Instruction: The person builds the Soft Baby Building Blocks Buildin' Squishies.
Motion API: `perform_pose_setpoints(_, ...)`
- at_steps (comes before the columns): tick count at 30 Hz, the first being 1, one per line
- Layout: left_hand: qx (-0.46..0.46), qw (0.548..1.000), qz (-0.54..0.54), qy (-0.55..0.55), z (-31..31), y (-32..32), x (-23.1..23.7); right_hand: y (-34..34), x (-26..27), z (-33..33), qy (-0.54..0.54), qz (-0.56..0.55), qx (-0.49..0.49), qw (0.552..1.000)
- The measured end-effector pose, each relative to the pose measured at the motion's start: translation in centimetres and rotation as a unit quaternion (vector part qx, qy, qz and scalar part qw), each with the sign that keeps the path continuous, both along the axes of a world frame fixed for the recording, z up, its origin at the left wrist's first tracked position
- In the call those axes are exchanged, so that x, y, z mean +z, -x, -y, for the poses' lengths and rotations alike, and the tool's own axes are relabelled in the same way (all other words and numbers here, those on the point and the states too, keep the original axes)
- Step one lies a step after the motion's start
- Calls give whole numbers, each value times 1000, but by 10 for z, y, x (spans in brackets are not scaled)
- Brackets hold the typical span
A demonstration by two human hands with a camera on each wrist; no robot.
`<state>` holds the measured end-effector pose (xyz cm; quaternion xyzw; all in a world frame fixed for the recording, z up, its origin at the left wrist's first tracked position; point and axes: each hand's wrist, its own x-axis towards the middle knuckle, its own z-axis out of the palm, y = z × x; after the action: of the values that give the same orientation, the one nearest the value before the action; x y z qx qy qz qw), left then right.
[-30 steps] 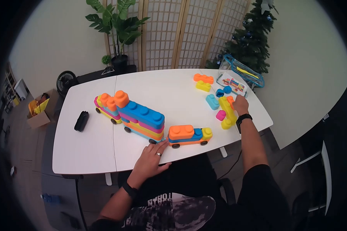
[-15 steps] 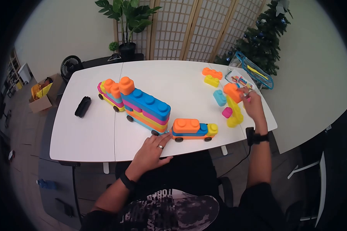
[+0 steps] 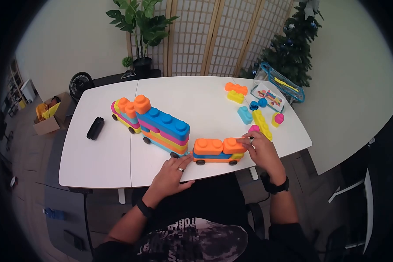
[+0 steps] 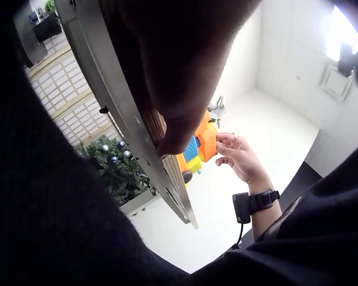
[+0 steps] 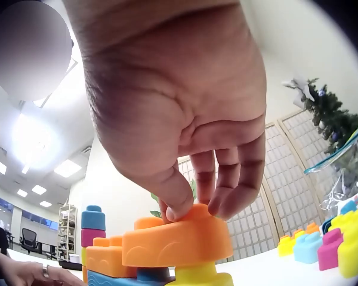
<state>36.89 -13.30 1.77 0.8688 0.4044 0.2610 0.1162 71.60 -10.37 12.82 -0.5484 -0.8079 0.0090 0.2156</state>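
Observation:
My right hand [image 3: 265, 152] pinches an orange block [image 5: 173, 243] by its top stud, thumb on one side and fingers on the other. The block sits over the blue stud and yellow block at the right end of a small toy car [image 3: 212, 156], beside the car's other orange block [image 3: 208, 146]. My left hand [image 3: 167, 178] lies at the near table edge, its fingertips at the joint between this car and a tall wheeled stack [image 3: 163, 131] of coloured blocks. Behind that stack stands another wheeled block car [image 3: 125, 115].
Loose blocks lie at the right, among them a long yellow piece [image 3: 262, 124], a light blue block [image 3: 245, 115] and a yellow-and-pink pair [image 3: 277, 119]. A picture card [image 3: 268, 97] and a clear bag [image 3: 284, 83] are behind them. A black case [image 3: 95, 128] lies at the left.
My right hand has picked up the orange block among the loose pieces and brought it left and nearer, onto the small car. The left hand stays at the joint.

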Motion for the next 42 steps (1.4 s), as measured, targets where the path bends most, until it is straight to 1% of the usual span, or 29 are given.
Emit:
perform_pose_setpoints(5,-6,1000,2,-2,-1,2,1,11,10,16,26,71,-57,995)
perform_pose_setpoints(8,-5,1000,4,9,-1,3,1,14,10,22,3,68,-40,997)
perform_pose_setpoints(11,-6,1000,7,11,-1,2,4,4,-4,15,-10,65,-13,998)
perform_pose_setpoints(14,-6,1000,4,6,-2,2,2,9,-10,17,18,50,-40,998)
perform_pose_setpoints(17,-8,1000,9,-6,-2,0,-2,14,-4,21,12,59,-38,997)
perform_pose_setpoints(20,-1,1000,3,-12,-1,-2,-2,19,-4,25,26,10,-56,998)
perform_pose_setpoints(22,3,1000,1,1,1,-3,-1,19,-9,30,26,8,-67,997)
perform_pose_setpoints(29,3,1000,-11,-20,0,-4,0,35,-28,42,-27,-8,-108,994)
perform_pose_setpoints(32,2,1000,-16,-26,0,-4,1,35,-27,40,-11,-12,-111,994)
perform_pose_setpoints(35,4,1000,-12,-21,1,-5,-1,33,-27,35,4,19,-112,994)
perform_pose_setpoints(38,4,1000,-6,-22,0,-4,-1,42,-9,38,96,13,-134,986)
perform_pose_setpoints(41,6,1000,-8,-23,0,-4,-3,35,-22,32,57,34,-110,992)
perform_pose_setpoints(42,7,1000,-12,-21,1,-4,-4,33,-25,32,61,37,-112,991)
